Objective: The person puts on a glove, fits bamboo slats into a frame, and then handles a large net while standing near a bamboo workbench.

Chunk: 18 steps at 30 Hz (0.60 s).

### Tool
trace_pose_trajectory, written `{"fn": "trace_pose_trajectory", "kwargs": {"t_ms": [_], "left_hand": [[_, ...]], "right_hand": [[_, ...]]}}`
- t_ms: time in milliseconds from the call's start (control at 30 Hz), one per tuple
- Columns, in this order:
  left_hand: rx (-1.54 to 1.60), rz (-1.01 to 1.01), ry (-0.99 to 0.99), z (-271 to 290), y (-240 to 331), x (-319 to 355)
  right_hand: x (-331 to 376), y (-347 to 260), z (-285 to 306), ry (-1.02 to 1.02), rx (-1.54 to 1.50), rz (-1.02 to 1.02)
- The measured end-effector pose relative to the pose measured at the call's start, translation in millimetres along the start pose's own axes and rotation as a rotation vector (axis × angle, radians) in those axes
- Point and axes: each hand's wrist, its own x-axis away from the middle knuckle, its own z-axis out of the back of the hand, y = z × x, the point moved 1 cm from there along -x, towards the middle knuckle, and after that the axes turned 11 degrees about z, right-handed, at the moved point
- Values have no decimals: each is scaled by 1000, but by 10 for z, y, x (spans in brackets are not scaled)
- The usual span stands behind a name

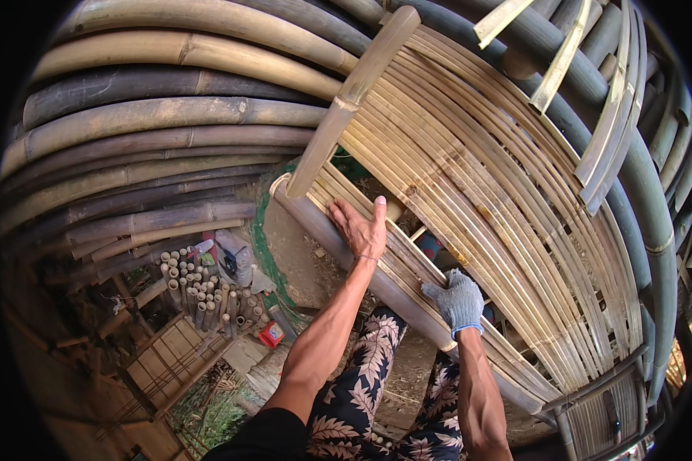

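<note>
A bamboo bench-like frame lies before me, with a seat of split bamboo slats (438,165) and a round front pole (407,296). My left hand (359,230) is bare and lies flat on the narrow front slats (396,250), its thumb held apart. To the right, my right hand (455,301) wears a grey knit glove with a blue cuff. It rests on the same front slats, thumb out to the left, fingers bent over their far edge; the fingertips are hidden. A gap separates these front slats from the wider slatted area.
Long bamboo poles (169,111) are stacked at the left. A thick crosspiece (354,100) spans the frame's left end. Loose split strips (611,115) hang over the far right. Cut bamboo tubes (200,288) and a red container (271,334) stand at lower left.
</note>
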Motion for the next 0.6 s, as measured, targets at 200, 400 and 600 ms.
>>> {"fn": "trace_pose_trajectory", "kwargs": {"t_ms": [200,400,600], "left_hand": [[-155,-193,-112,351,-281,-152],[-50,5,-10,446,-290,-491],[230,672,165,-12,232,-691]], "right_hand": [[28,-13,-174,216,60,4],[-27,30,-133,170,143,78],[91,13,-114,219,17,61]]}}
